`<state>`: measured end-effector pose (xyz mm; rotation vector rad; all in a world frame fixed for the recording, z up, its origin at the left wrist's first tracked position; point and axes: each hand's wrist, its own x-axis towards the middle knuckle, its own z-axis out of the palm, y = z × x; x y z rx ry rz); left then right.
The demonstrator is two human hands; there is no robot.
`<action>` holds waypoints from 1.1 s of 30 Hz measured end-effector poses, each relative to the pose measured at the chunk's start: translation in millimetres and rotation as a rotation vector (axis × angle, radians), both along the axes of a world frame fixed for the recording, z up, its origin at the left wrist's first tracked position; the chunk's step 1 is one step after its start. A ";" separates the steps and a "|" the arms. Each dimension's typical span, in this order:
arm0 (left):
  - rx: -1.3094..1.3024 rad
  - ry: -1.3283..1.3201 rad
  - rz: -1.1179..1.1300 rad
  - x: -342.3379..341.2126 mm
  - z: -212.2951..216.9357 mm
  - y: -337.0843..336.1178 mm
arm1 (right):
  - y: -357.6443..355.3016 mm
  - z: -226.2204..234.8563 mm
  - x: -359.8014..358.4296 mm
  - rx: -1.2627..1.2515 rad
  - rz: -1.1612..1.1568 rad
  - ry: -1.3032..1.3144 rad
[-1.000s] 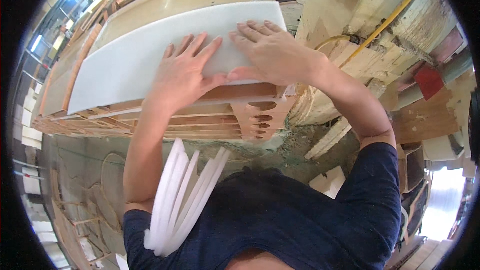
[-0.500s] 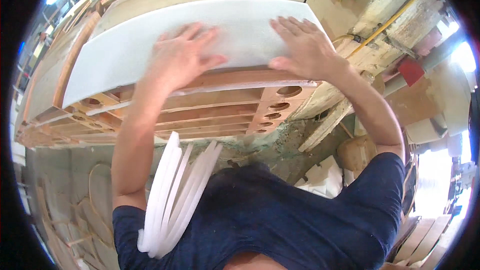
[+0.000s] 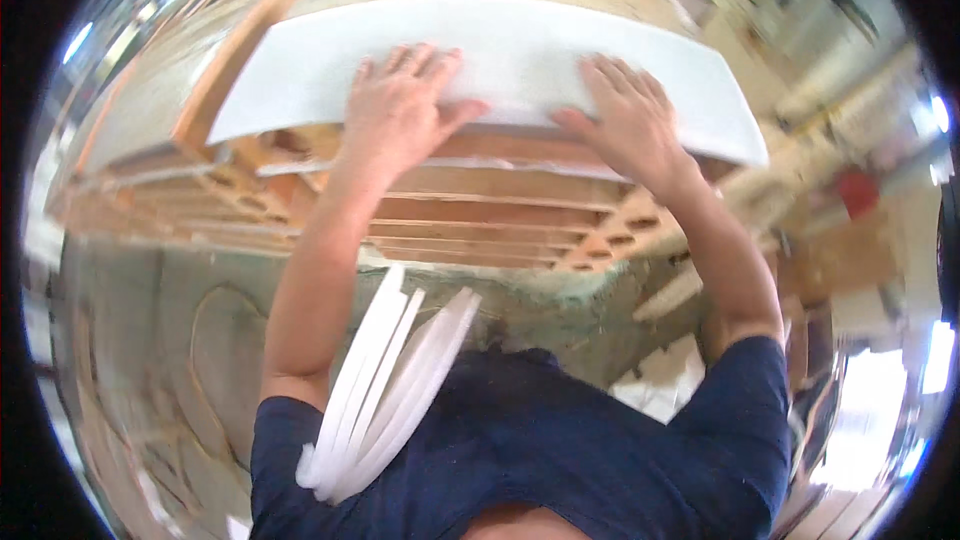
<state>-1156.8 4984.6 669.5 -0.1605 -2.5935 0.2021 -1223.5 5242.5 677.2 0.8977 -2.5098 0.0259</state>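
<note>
A white sheet of thin foam (image 3: 520, 55) lies over the top of a stack of wooden frames (image 3: 490, 210). My left hand (image 3: 403, 105) rests flat on it, left of the middle, with fingers stretched out and the thumb apart. To the right, my right hand (image 3: 632, 120) also lies flat near the sheet's front edge, fingers pointing away from me. Neither hand grips anything. The sheet's right end hangs out past my right hand. A bundle of white foam strips (image 3: 385, 390) lies against my left upper arm and chest.
Another wooden panel (image 3: 185, 75) adjoins the stack on the left. Pale scraps (image 3: 665, 380) lie on the floor at the lower right, near a rough wooden piece (image 3: 670, 292). A thin cord (image 3: 197, 340) loops across the floor at left.
The view has shifted, so the stack and sheet sit farther right. My hands remain flat on the foam; more of the sheet now shows beyond my right hand.
</note>
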 end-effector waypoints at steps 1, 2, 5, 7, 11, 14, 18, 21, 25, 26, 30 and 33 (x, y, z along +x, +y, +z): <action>0.048 -0.028 0.043 5.7 0.7 -8.0 | -3.6 0.5 6.7 0.032 -0.045 0.031; 0.053 -0.035 0.141 11.1 6.2 -25.7 | -11.8 -0.9 11.5 0.050 -0.106 0.055; 0.047 -0.022 0.304 24.2 5.5 -69.5 | -60.3 -11.0 20.6 -0.058 0.082 0.167; 0.049 0.095 0.265 34.1 -10.7 -85.0 | -74.9 0.2 28.6 -0.029 0.048 0.038; 0.156 -0.061 0.389 57.4 12.6 -132.1 | -77.3 -5.0 32.6 0.007 -0.083 0.056; 0.160 0.011 0.249 56.7 -6.5 -208.7 | -144.5 -4.9 50.5 -0.127 -0.069 0.222; 0.107 0.164 0.019 44.3 -36.5 -228.4 | -276.2 -9.8 79.3 -0.420 0.173 0.329; 0.102 0.283 0.041 55.4 -49.1 -240.2 | -329.4 -30.9 79.4 -0.221 0.102 -0.035; 0.126 0.232 0.036 46.8 -40.3 -219.0 | -244.9 -27.8 61.8 -0.160 -0.078 -0.057; 0.125 0.233 0.041 46.4 -40.4 -217.1 | -215.9 -26.2 54.5 -0.163 -0.149 -0.034; 0.128 0.248 0.009 44.8 -41.6 -224.5 | -75.7 -23.8 18.4 -0.175 -0.430 0.069; 0.143 0.244 0.049 43.7 -45.3 -221.5 | 48.5 -31.3 -17.3 -0.241 -0.575 0.143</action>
